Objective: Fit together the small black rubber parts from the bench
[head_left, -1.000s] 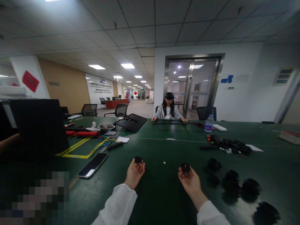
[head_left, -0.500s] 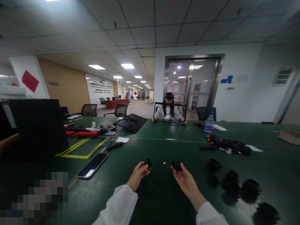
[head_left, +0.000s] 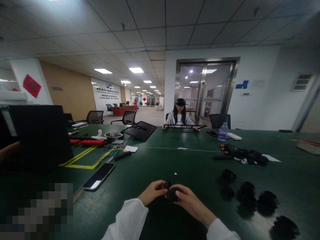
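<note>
Both hands meet low over the green table, in front of me. My left hand is closed with its fingertips on a small round black part. Another black part, rounded and a little bigger, is pinched by my right hand. The two parts are against each other or nearly so; fingers cover where they meet, so I cannot tell whether they are joined. Several similar black round parts lie to the right of my right hand.
At left are a phone, coloured wires and a large black box with someone's forearm behind it. Across the table a person holds a thin dark frame. A bottle and a black bundle are at right.
My hands have come together and slightly nearer to me, bringing the two black parts together. The person opposite has tipped the dark frame from upright to nearly flat.
</note>
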